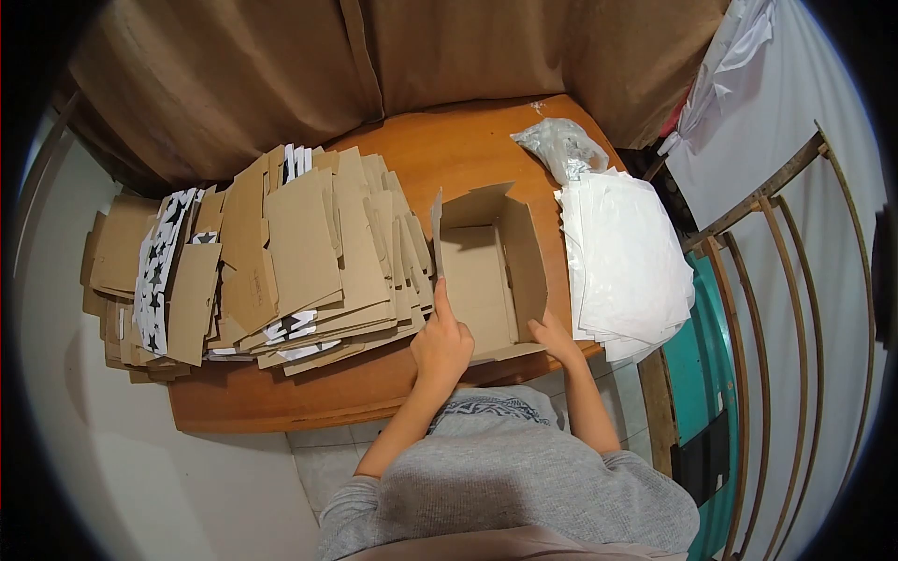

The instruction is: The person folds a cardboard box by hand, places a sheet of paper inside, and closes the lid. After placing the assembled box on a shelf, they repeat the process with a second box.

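Observation:
An open-topped cardboard box (475, 290) stands near the front edge of the wooden table, its plain brown inside facing up and its walls raised. My left hand (442, 348) is closed at the box's near left corner, the index finger stretched up along the outside of the left wall. At the near right corner, my right hand (557, 338) grips the wall, with the thumb at its edge; some of its fingers are hidden. To the left of the box lies a large pile of flat cardboard pieces (304, 238), some printed with black stars on white.
A stack of white plastic sheets or bags (627, 262) lies right of the box, with a clear plastic bag (563, 148) behind it. Brown curtains (468, 51) hang behind the wooden table (281, 404). A wooden rack (776, 206) and a green object (702, 355) stand at the right.

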Tool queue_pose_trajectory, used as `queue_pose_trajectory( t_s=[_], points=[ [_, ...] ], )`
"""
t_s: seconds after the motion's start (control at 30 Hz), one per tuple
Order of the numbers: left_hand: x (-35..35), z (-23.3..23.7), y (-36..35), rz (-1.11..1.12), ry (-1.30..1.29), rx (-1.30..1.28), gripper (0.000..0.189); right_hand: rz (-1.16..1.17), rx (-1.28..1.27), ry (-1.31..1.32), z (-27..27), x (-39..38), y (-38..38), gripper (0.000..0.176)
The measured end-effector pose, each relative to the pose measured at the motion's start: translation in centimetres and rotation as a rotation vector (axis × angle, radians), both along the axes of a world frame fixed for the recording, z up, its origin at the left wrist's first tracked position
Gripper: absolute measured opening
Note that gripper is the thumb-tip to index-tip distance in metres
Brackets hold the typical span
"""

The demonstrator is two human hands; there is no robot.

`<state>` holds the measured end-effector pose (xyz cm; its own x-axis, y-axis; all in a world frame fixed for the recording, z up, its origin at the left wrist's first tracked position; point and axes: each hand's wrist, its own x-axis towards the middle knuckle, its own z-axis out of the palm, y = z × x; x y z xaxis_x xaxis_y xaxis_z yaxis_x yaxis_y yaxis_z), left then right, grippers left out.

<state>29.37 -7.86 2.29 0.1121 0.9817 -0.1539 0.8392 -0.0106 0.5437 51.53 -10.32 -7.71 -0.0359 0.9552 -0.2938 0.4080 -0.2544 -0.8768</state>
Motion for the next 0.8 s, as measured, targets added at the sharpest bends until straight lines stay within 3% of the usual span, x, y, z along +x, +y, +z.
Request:
queue_pose_trajectory(
  t_s=[0.13,0.2,0.3,0.37,0.4,0.5,0.53,0.6,0.63,0.7,0.77,0.8],
  points=[
    [-0.6,-3.8,0.5,-0.059,-0.218,0.208,0.077,-0.014,0.039,0.013,-0.3,-0.3,0.5,0.058],
    [-0.7,-5.4,0.8,-0.256,-0.373,0.233,0.085,-0.012,0.047,0.031,-0.6,-0.5,0.6,0.061],
    [0.3,-7.2,0.3,-0.268,-0.236,0.286,0.086,0.032,0.264,0.024,-0.6,-1.2,0.6,0.071],
    [1.0,-8.0,-0.1,-0.248,-0.175,0.329,0.084,0.046,0.536,-0.223,2.2,-2.6,-0.1,0.082],
    [1.2,-8.0,-0.3,-0.224,-0.114,0.37,0.083,0.044,0.534,-0.224,2.7,-2.8,-0.3,0.082],
    [1.5,-8.1,-0.3,-0.21,-0.067,0.407,0.071,0.043,0.789,-0.566,4.0,-3.3,-1.3,0.07],
    [1.5,-8.4,-0.1,-0.212,-0.068,0.4,0.071,0.043,0.781,-0.566,4.6,-3.5,-1.5,0.07],
    [0.9,-9.1,0.8,-0.337,0.088,0.417,0.052,0.152,0.923,-0.705,5.8,-3.9,-1.7,0.041],
    [0.6,-8.6,1.1,-0.337,0.088,0.409,0.052,0.154,0.916,-0.703,5.8,-3.8,-2.0,0.041],
    [0.1,-7.7,1.9,-0.371,0.029,0.384,0.038,0.274,0.834,-0.597,6.0,-3.4,-2.2,0.024],
    [-0.2,-7.8,2.5,-0.381,-0.012,0.372,0.035,0.309,0.829,-0.602,6.9,-3.0,-2.2,0.022],
    [-0.3,-7.6,2.6,-0.395,0.001,0.368,0.033,0.357,0.707,-0.505,6.9,-2.7,-2.2,0.024]
  ],
)
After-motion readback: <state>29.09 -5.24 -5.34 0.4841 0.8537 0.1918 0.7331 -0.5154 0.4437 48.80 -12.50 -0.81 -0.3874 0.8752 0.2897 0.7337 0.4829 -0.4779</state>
